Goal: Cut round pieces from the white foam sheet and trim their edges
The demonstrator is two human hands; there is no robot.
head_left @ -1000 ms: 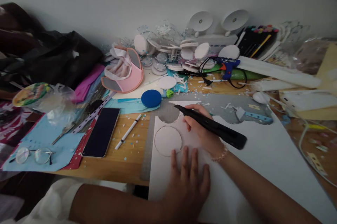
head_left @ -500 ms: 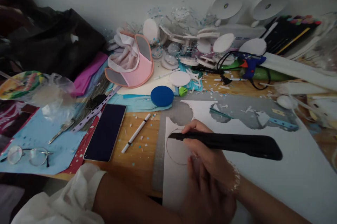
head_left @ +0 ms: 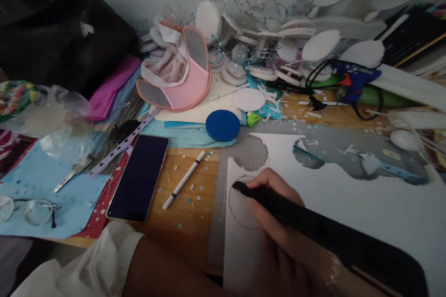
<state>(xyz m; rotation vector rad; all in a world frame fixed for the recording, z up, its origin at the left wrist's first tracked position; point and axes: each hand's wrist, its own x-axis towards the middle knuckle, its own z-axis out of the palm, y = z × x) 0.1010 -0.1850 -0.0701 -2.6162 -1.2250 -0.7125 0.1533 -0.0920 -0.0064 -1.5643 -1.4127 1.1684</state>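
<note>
My right hand grips a long black cutter, its handle running toward the lower right corner. The cutter's tip touches a circle outline on a white board. Rounded notches run along the board's far edge. My left hand lies low on the board beneath the right one, dark and partly covered, and its fingers cannot be made out. Under the board is a grey cutting mat.
Left of the mat lie a white pen, a phone, scissors and glasses. Behind are a blue disc, a pink visor, a green sharpener and several white discs.
The view has moved closer and shifted. The cutter's handle has swung down toward the lower right, and its tip is still on the circle's upper left. My left hand is more hidden.
</note>
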